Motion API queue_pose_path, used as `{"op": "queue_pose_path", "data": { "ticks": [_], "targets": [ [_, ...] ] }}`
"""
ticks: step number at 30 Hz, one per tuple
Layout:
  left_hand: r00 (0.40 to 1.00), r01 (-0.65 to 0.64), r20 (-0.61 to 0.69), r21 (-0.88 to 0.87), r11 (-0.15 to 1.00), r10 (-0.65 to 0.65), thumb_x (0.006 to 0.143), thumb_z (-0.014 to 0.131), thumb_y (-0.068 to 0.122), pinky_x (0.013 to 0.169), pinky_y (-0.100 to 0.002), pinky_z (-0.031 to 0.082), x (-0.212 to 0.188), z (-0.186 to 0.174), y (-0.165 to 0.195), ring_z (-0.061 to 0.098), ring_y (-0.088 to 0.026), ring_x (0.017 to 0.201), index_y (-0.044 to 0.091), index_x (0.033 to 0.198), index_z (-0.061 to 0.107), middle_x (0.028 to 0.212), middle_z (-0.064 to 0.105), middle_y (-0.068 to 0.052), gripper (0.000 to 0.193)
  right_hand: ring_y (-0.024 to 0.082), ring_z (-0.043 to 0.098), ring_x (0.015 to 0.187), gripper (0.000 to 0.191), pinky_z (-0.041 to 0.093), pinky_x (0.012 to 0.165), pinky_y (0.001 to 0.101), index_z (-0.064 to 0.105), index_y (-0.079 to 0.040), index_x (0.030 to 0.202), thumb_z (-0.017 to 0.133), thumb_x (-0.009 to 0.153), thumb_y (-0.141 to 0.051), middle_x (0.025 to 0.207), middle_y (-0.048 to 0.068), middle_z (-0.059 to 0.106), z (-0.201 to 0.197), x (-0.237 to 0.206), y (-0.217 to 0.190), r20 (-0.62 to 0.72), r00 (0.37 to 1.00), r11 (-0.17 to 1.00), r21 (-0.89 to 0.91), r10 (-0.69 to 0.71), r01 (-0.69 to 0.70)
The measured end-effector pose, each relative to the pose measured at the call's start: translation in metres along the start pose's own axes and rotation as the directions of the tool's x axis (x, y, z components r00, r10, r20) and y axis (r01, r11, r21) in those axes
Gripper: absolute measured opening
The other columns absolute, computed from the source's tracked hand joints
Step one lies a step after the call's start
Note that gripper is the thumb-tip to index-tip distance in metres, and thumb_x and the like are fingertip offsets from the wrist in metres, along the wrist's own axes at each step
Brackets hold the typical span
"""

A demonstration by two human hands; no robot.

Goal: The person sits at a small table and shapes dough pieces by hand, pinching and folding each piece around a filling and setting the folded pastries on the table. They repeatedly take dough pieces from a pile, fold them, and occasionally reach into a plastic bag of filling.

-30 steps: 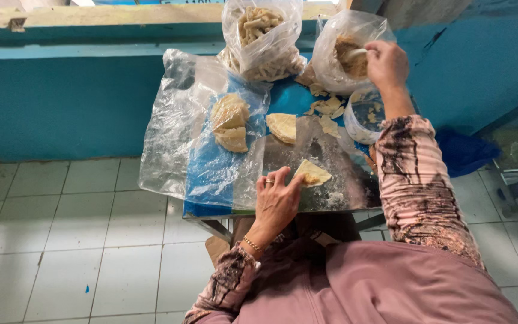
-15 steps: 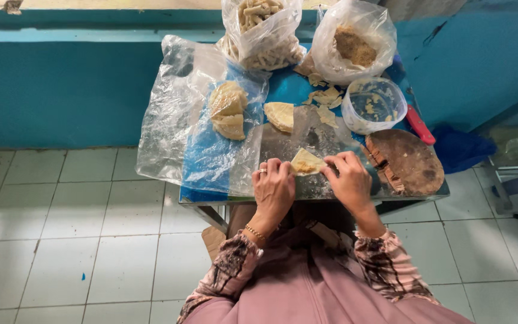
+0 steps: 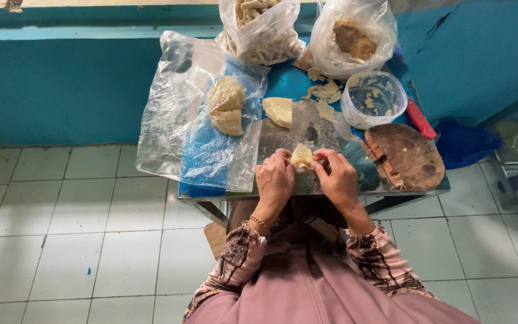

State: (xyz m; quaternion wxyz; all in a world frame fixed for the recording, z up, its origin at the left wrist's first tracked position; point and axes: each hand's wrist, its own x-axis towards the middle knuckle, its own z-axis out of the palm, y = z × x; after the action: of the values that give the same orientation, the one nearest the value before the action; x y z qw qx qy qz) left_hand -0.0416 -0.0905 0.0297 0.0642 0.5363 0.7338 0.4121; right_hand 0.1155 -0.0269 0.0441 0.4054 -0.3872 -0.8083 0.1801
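Two hands work at the worktop: the left hand and the right hand. Between them sits one folded pastry. Three more folded pastries lie farther back. Two filled clear bags stand at the rear. There is one round clear tub, one round wooden board, one red-handled tool, and one flat plastic sheet.
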Motion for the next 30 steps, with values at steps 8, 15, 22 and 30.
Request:
{"op": "queue_pose_path", "data": {
  "ticks": [8,15,22,30],
  "targets": [
    [0.987,-0.047,-0.138,0.203,0.978,0.076,0.083,0.076,0.027,0.082,-0.045,0.043,-0.008,-0.006,0.01,0.06,-0.031,0.1,0.013,0.095,0.064,0.097,0.06,-0.008,0.021,0.024,0.071,0.084,0.026,0.056,0.074,0.0377,0.068,-0.011,0.117,0.074,0.092,-0.009,0.095,0.004,0.074,-0.002,-0.003,-0.007,-0.035,0.996,0.997,-0.013,-0.081,0.081],
    [0.996,-0.016,-0.079,0.197,0.98,0.032,0.089,0.072,0.021,0.082,-0.044,0.044,0.002,0.006,0.003,0.062,-0.028,0.098,0.014,0.096,0.063,0.097,0.061,-0.005,0.014,0.027,0.07,0.088,0.022,0.056,0.078,0.0383,0.074,-0.01,0.113,0.073,0.092,-0.006,0.099,0.006,0.075,-0.001,-0.006,-0.006,-0.06,0.983,0.982,-0.083,-0.172,0.167],
    [0.997,0.005,-0.073,0.205,0.979,0.01,0.087,0.072,0.021,0.078,-0.046,0.045,0.0,0.004,0.0,0.064,-0.031,0.095,0.012,0.093,0.062,0.095,0.062,-0.009,0.015,0.026,0.068,0.091,0.025,0.055,0.081,0.0376,0.077,-0.011,0.108,0.075,0.085,-0.003,0.102,0.005,0.076,0.002,-0.004,-0.004,-0.055,0.972,0.972,-0.067,-0.23,0.226],
    [0.99,-0.128,-0.068,-0.034,0.991,0.125,0.094,0.068,0.013,0.08,-0.044,0.05,0.006,0.009,0.002,0.064,-0.032,0.093,0.008,0.101,0.061,0.096,0.065,-0.01,0.011,0.028,0.066,0.094,0.022,0.055,0.083,0.0385,0.078,-0.01,0.105,0.074,0.085,-0.003,0.103,0.003,0.071,0.003,-0.002,0.002,0.027,0.977,0.974,-0.077,-0.212,0.214]
  ]
}}
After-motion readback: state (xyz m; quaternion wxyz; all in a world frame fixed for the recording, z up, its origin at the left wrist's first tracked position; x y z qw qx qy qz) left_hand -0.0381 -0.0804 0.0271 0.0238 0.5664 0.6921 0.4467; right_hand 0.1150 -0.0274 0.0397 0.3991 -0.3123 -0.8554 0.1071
